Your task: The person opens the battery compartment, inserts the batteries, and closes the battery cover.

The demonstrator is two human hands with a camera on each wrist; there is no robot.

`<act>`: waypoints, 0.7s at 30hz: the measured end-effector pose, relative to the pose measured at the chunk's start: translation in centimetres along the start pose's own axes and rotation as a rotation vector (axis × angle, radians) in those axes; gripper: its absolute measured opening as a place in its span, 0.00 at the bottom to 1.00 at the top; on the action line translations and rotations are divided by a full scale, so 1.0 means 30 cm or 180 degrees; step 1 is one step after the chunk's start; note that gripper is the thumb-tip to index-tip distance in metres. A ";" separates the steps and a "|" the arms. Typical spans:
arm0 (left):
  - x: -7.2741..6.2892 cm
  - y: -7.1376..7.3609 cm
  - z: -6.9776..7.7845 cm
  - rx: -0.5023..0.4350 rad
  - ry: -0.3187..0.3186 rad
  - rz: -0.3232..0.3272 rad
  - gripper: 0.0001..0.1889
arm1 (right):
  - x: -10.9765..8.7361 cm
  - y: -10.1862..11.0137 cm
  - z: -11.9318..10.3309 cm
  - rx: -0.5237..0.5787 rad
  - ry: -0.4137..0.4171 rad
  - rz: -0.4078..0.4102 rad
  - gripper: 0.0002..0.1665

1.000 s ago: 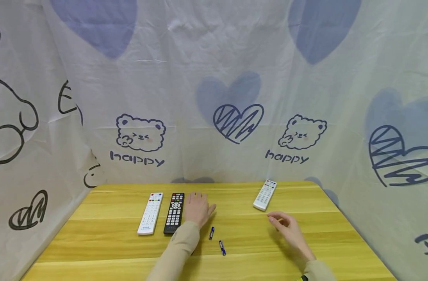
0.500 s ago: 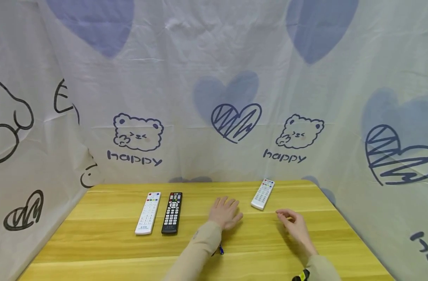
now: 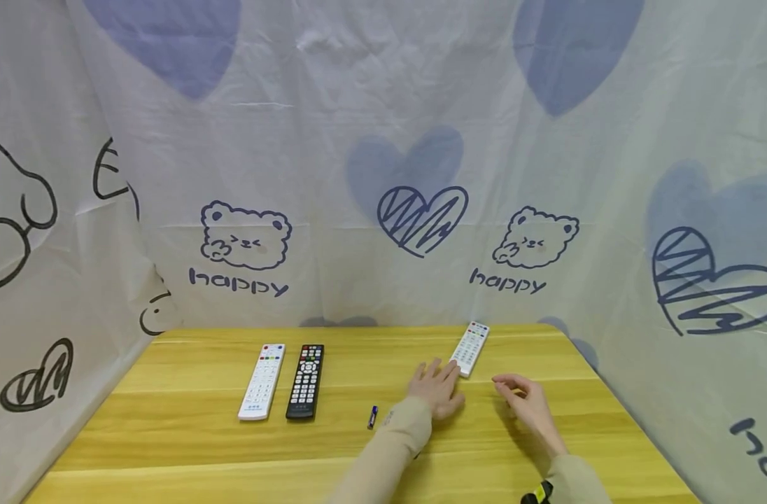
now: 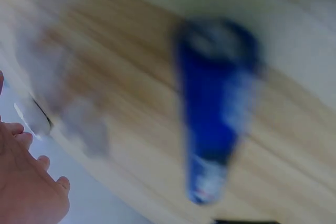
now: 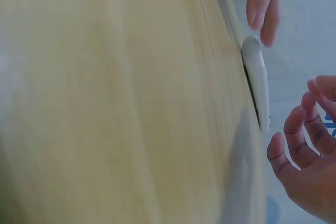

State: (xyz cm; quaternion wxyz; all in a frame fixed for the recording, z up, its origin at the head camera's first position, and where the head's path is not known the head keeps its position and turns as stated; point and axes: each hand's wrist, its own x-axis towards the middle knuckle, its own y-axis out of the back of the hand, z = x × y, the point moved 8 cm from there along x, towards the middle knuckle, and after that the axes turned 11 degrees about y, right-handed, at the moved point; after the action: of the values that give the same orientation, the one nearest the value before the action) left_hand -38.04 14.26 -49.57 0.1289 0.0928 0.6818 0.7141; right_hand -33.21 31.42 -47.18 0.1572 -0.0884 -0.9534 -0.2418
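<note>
My left hand [image 3: 435, 390] reaches across with spread fingers, palm down, at the near end of a white remote control [image 3: 470, 348] lying far right on the table. In the right wrist view its fingertips are close to that remote's end [image 5: 255, 74]; I cannot tell whether they touch. My right hand [image 3: 527, 406] hovers right of the remote, fingers loosely bent, holding nothing. A small blue battery [image 3: 373, 417] lies left of my left forearm. The left wrist view shows a blue battery [image 4: 212, 108] large and blurred. My left sleeve mostly hides a second battery in the head view.
Another white remote control [image 3: 262, 382] and a black remote control [image 3: 305, 382] lie side by side on the left of the wooden table [image 3: 188, 406]. A white cloth [image 3: 333, 280] printed with hearts and bears hangs behind the table and at its sides.
My left hand has moved right, from beside the black remote to the near end of the right white remote. My right hand has shifted slightly right. The remotes stay in place.
</note>
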 end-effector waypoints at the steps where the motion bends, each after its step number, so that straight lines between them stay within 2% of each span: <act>1: 0.004 -0.004 0.010 0.0001 0.0014 -0.0008 0.32 | -0.001 -0.002 0.003 0.0002 -0.0021 -0.0028 0.14; 4: 0.014 -0.006 0.029 0.0014 0.0058 0.0036 0.32 | 0.000 -0.008 0.009 0.0015 -0.0080 -0.0076 0.15; 9: 0.029 0.012 0.045 0.0144 0.0144 0.0264 0.32 | 0.004 -0.014 0.007 0.0038 -0.0117 -0.0091 0.15; 17: 0.007 0.020 0.057 0.0675 0.0408 0.0053 0.29 | -0.001 -0.031 -0.002 0.0090 -0.0150 -0.0181 0.16; 21: 0.015 0.018 0.066 0.0754 0.0444 -0.0008 0.30 | -0.003 -0.027 -0.006 0.0078 -0.0175 -0.0195 0.17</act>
State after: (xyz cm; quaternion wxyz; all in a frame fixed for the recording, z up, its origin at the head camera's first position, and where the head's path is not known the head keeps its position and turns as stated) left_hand -37.88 16.25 -48.94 0.0702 0.0567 0.7688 0.6331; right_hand -33.27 30.61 -47.41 0.1246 -0.0638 -0.9625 -0.2322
